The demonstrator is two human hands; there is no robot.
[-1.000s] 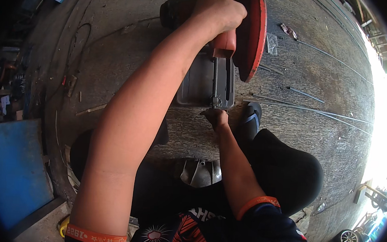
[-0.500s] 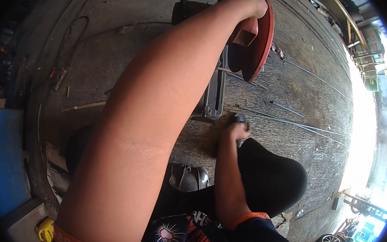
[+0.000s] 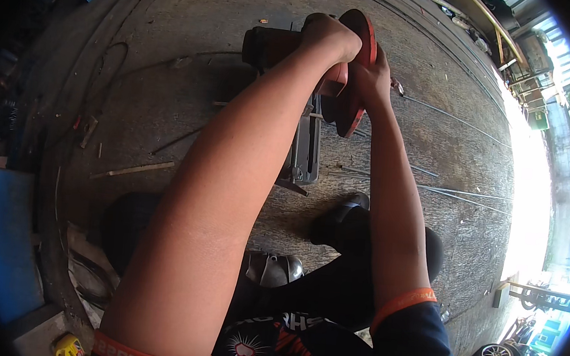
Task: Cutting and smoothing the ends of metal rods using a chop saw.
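Note:
A cut-off saw with a dark motor (image 3: 268,48) and a round red blade guard (image 3: 351,119) stands in front of me. My left hand (image 3: 334,40) is closed over the top of the saw beside the guard; its fingertips are hidden. Across the guard's right edge lies my right hand (image 3: 372,79), closed about the rim, with some fingers out of sight behind it. Below the guard is the saw's grey metal base (image 3: 305,149) with its clamp screw. My left forearm hides part of the machine.
Thin metal rods (image 3: 454,191) lie on the worn floor to the right. A wooden stick (image 3: 140,169) lies left of my forearm. My black shoes (image 3: 274,269) are close to the base. A blue panel (image 3: 0,236) stands at far left, with a yellow container (image 3: 69,347) near the lower edge.
My right hand has risen from beside my knee to the guard. My left hand and the saw's guard now appear lower and further left. My right shoe shows more fully.

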